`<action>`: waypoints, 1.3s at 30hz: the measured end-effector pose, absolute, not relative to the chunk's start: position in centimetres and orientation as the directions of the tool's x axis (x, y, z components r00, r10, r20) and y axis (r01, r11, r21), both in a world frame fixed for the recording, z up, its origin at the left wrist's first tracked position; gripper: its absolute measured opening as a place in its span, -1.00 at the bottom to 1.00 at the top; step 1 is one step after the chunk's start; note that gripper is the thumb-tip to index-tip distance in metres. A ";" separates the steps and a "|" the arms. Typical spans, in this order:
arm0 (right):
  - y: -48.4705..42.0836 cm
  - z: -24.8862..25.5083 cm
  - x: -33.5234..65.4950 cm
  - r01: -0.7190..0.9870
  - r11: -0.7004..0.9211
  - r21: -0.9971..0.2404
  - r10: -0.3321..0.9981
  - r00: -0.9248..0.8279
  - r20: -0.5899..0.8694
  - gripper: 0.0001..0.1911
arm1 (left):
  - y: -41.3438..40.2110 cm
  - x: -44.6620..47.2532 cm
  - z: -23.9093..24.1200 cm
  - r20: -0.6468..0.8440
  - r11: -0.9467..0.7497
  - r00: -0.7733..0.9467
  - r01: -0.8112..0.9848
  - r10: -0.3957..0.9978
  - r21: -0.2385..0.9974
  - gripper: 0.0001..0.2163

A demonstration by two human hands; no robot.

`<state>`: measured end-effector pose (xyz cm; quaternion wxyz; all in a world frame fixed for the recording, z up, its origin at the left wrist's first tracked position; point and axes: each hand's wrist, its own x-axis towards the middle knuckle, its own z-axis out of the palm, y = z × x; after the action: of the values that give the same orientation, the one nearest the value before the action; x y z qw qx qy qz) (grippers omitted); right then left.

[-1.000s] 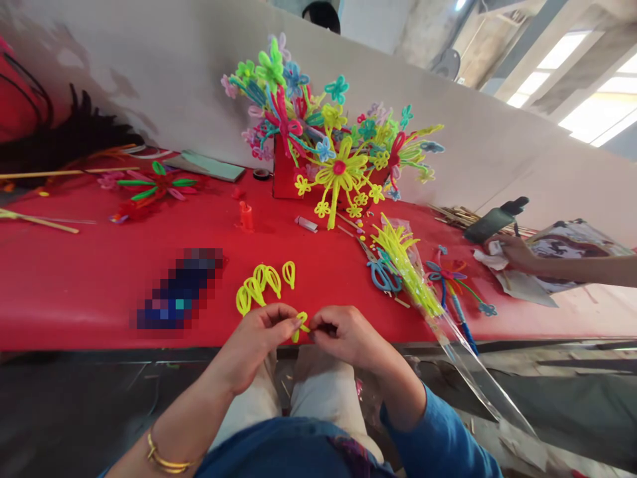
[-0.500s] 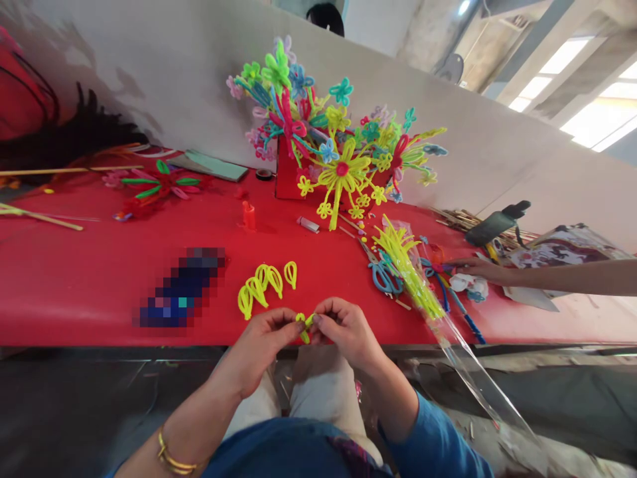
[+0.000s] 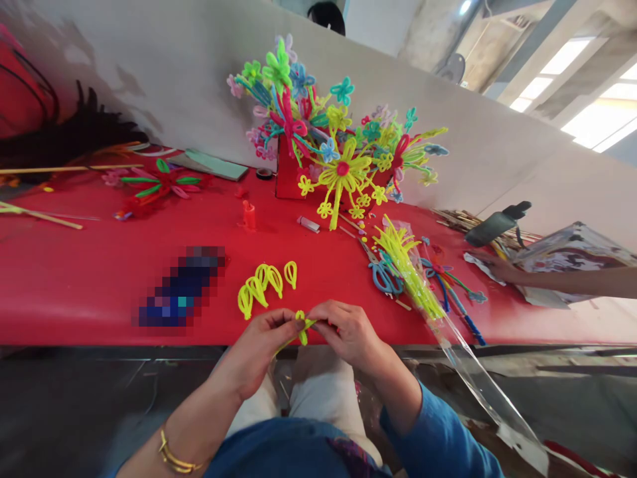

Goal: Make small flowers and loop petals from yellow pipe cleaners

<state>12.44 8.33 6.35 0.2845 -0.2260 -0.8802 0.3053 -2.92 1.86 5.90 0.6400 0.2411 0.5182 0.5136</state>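
Note:
Both my hands meet over the table's front edge, working a yellow pipe cleaner (image 3: 302,337). My left hand (image 3: 266,342) pinches it between thumb and fingertips, and a thin tail shows below that hand. On the other side my right hand (image 3: 348,332) pinches a short end; the fingers partly hide the bent shape. Just beyond lie several yellow looped pipe-cleaner petals (image 3: 256,291), with one petal (image 3: 291,274) a little apart. To the right, a bundle of yellow pipe cleaners (image 3: 411,272) sticks out of a clear plastic sleeve (image 3: 478,375) that hangs over the edge.
Blue-handled scissors (image 3: 385,275) lie beside the bundle. A colourful pipe-cleaner bouquet (image 3: 343,166) stands at the back in a red box. A red candle-like object (image 3: 249,216) stands mid-table. Far right, another person's arm (image 3: 562,279) reaches over the red table (image 3: 99,279) near a dark bottle (image 3: 497,224).
My hands have drawn slightly apart, showing more of the pipe cleaner between them. The other person's hand has moved right, with the white crumpled thing away from the blue pipe-cleaner flower.

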 end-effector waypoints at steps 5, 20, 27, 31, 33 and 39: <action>8.3 6.5 12.5 0.245 0.718 -0.651 0.563 -0.754 0.338 -0.84 | 1.7 -2.8 6.3 -0.417 0.367 -0.041 -0.400 0.908 0.840 -0.80; 8.2 7.6 12.4 0.280 0.749 -0.600 0.552 -0.765 0.333 -0.85 | 1.2 -2.4 5.9 -0.350 0.306 -0.070 -0.351 0.934 0.885 -0.88; 7.8 7.3 12.1 0.339 0.548 -0.764 0.661 -0.735 0.148 -0.93 | 1.2 -2.7 5.8 -0.320 0.299 -0.043 -0.263 0.946 0.917 -0.92; 8.0 7.1 12.4 0.241 0.628 -0.740 0.599 -0.756 0.263 -0.89 | 1.4 -2.6 5.5 -0.408 0.338 -0.068 -0.445 0.911 0.829 -0.90; 8.4 7.1 12.5 0.185 0.703 -0.687 0.533 -0.776 0.336 -0.88 | 1.5 -2.6 5.5 -0.424 0.345 -0.058 -0.490 0.904 0.801 -0.89; 8.7 7.6 12.6 0.183 0.780 -0.599 0.477 -0.794 0.378 -0.89 | 1.4 -2.5 5.6 -0.447 0.382 0.006 -0.531 0.895 0.757 -0.88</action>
<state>12.65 8.67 7.55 0.2644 -0.1821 -0.9055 0.2774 -2.45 1.36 5.59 0.6829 0.1919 0.4739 0.5218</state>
